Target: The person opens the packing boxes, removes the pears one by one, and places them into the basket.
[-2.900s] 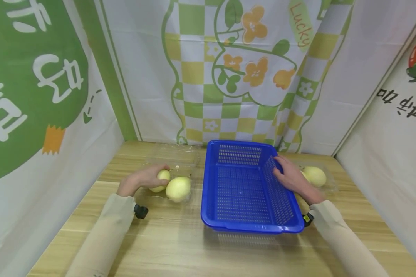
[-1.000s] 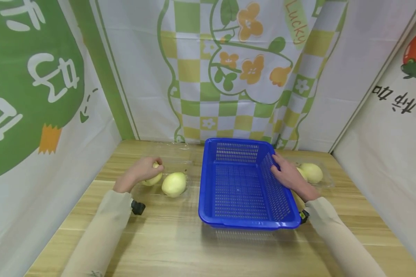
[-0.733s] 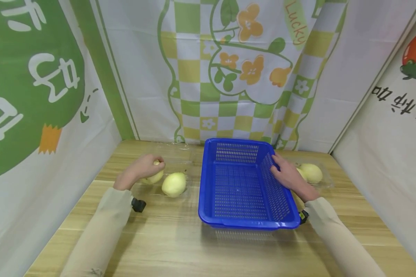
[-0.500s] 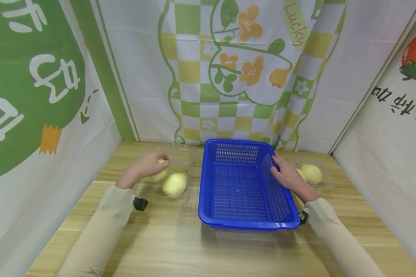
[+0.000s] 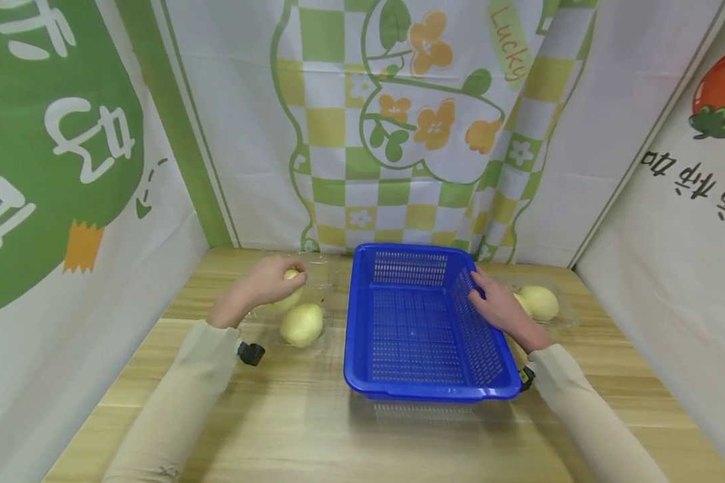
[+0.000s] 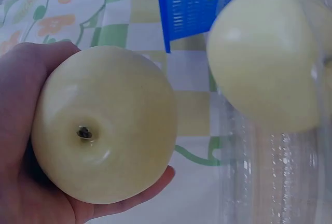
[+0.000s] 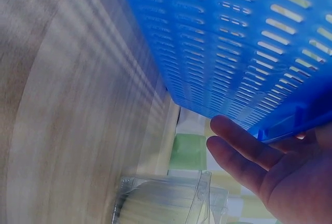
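Note:
My left hand grips a round, pale yellow pear, its fingers and thumb wrapped round the sides. In the left wrist view the dark end of the fruit faces the camera. Beside it a second pear sits in a clear plastic clamshell box. My right hand holds the right rim of a blue plastic basket, some fingers over the edge inside. From the right wrist, two fingers show below the rim, outside the slotted wall. No fruit lies inside the basket.
Another clear plastic box with pale yellow pears stands right of the basket, partly behind my right forearm. A patterned green and white curtain hangs at the back of the wooden table.
My left hand has closed round one pear and raised it, moving rightward and toward the back. The second pear stays in the box. My right hand and the basket hold their place.

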`<state>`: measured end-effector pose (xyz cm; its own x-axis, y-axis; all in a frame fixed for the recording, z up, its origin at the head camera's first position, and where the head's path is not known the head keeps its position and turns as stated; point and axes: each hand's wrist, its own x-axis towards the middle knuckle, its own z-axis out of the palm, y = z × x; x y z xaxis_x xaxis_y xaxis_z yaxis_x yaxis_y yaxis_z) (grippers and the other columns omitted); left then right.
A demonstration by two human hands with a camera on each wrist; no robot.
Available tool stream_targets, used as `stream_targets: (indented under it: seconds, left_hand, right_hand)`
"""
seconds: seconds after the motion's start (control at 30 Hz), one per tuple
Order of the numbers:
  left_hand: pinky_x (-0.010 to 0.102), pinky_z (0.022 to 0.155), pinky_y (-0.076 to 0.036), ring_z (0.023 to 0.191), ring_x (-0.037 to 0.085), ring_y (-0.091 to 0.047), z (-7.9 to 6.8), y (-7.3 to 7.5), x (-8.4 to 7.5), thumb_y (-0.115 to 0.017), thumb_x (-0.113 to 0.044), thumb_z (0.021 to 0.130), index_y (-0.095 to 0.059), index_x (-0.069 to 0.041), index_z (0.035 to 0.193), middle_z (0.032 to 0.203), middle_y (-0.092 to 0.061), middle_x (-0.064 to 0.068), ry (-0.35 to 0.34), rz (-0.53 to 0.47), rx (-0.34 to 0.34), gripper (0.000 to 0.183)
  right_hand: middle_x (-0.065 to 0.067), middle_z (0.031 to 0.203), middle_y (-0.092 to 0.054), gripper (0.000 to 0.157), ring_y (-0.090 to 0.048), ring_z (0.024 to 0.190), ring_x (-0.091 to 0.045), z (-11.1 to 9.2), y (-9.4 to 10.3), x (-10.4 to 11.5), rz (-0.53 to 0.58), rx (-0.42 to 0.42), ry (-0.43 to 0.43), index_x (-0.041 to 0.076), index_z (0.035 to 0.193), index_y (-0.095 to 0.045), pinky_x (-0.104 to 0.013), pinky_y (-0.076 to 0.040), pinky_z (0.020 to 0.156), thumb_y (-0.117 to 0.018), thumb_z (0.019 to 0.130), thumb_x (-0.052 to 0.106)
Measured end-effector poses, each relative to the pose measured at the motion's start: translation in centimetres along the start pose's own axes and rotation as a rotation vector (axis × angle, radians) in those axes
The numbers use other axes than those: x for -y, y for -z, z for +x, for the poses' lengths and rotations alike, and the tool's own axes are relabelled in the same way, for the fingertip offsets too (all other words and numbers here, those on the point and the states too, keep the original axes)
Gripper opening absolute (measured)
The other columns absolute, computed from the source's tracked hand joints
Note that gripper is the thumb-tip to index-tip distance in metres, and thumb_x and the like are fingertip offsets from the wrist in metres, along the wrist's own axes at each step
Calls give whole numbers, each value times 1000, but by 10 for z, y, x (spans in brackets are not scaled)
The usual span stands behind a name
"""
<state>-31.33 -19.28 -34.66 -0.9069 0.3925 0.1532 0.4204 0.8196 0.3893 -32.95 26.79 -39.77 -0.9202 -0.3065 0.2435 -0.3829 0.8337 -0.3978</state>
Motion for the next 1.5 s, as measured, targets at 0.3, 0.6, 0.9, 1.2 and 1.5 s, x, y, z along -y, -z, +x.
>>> stream_targets:
  seconds: [0.3, 0.6, 0.9, 1.2, 1.5]
  left_hand:
    - [44, 89, -44, 104, 28, -58, 8, 14, -12, -45, -32, 92, -64, -12, 109, 111, -64, 7, -42, -10, -47, 32]
    - [44, 91, -42, 109, 27, -55, 25, 39, -34, -42, -37, 93, -62, -13, 114, 117, -61, 7, -46, -1, 12, 38]
    - [43, 93, -42, 108, 25, -56, 32, 40, -52, -46, -39, 91, -64, -15, 111, 113, -63, 4, -75, -4, -7, 36]
    - [38, 84, -45, 95, 20, -59, 52, 33, -54, -45, -37, 90, -64, -18, 107, 107, -65, 1, -68, -24, -14, 32]
    - [34, 80, -46, 91, 17, -59, 83, 23, -70, -44, -33, 88, -66, -17, 104, 104, -65, -2, -118, 1, 23, 32]
  right_hand:
    - [-17, 151, -20, 56, -32, 129, -43, 2, 2, 2, 10, 23, -21, 0, 144, -28, -55, -31, 101, -39, 95, 23]
    - [-21, 150, -21, 56, -32, 130, -43, 2, 1, 1, 2, 30, -3, -2, 143, -27, -54, -31, 102, -38, 95, 22]
    - [-22, 149, -22, 55, -36, 127, -44, 1, 1, 4, -12, 23, 26, -3, 143, -28, -54, -34, 99, -39, 94, 21]
    - [-22, 149, -20, 56, -36, 127, -44, 0, 1, 1, -19, 44, 18, -3, 143, -26, -54, -34, 99, -37, 95, 22]
    - [-22, 149, -20, 56, -36, 126, -45, 1, 3, 3, -15, 49, 16, -2, 144, -24, -55, -33, 99, -37, 95, 21]
